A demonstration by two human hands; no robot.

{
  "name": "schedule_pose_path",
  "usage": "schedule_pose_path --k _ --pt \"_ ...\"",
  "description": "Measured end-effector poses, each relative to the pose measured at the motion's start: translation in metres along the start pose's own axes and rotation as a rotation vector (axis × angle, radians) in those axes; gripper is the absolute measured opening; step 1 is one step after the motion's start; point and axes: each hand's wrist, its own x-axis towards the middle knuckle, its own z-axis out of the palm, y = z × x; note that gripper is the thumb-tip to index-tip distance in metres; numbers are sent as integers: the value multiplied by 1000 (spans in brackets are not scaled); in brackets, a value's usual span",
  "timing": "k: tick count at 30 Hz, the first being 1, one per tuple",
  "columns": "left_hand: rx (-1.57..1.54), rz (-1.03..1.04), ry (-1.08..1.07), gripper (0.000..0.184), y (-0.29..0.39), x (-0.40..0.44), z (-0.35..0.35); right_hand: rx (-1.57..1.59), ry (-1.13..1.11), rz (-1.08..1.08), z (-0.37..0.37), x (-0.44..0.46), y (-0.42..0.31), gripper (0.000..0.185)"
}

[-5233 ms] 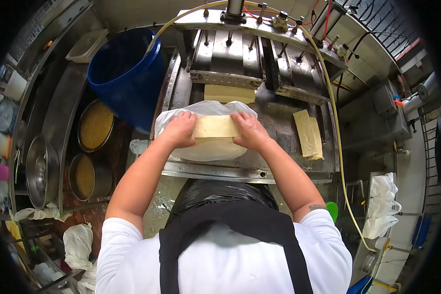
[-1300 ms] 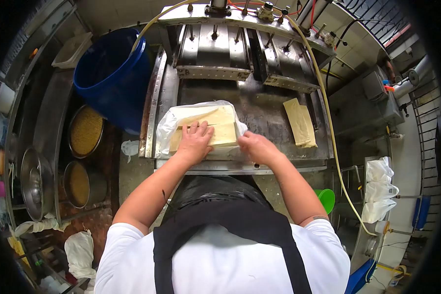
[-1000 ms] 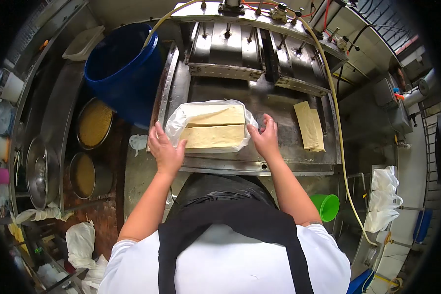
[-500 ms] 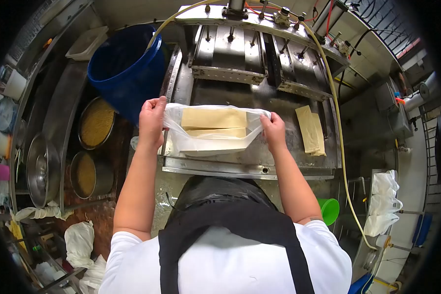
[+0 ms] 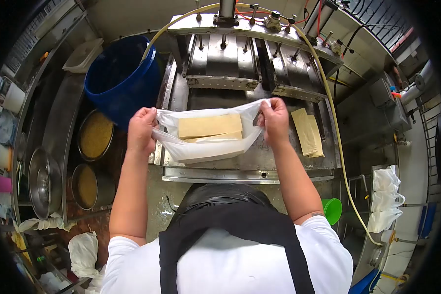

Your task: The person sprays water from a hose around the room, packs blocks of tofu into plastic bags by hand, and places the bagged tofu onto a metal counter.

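Observation:
A white plastic bag [image 5: 196, 153] is stretched wide between my hands over the front of the metal table. My left hand [image 5: 142, 128] grips its left end, and my right hand [image 5: 274, 120] grips its right end, fingers closed on both sides. Inside the bag lie pale yellow rectangular slabs [image 5: 209, 125], the rear one on top and a front one partly covered by plastic. Farther right, two long pale yellow sheets [image 5: 306, 132] overlap on the metal table [image 5: 220, 175].
Metal press plates [image 5: 223, 61] stand behind the bag. A blue barrel [image 5: 125, 81] is at the left, near two pots of yellowish contents [image 5: 96, 134]. A yellow hose [image 5: 335, 127] hangs on the right, with a green bucket [image 5: 331, 210] and white bags [image 5: 384, 196] beyond.
The slabs once handled directly now lie in the bag. Both hands have closed on its ends, then lifted and spread them apart. The slab seen behind the bag earliest is gone from there.

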Motion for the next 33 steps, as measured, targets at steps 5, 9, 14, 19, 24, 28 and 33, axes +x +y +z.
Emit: schedule_pose_path --k 5,9,14,19,24,28,33 --pt "182 67 1 17 37 -34 23 -18 -62 -57 18 6 -32 13" --pt "141 66 3 14 14 -37 -6 -214 -158 -30 -16 13 -18 22" --pt "377 83 201 56 -46 -62 -39 -427 -279 -53 -72 -23 42 58" --pt "863 129 -135 105 -157 -87 -48 -681 -417 158 -65 -48 109 60" --pt "1059 -109 -198 107 -153 -48 -13 -756 -236 280 -44 -40 160 50" --pt "1051 52 -270 111 -159 -38 -34 -698 -283 273 -44 -23 147 53" --pt "978 244 -361 141 -159 -20 -14 -706 -193 17 -23 14 169 52"
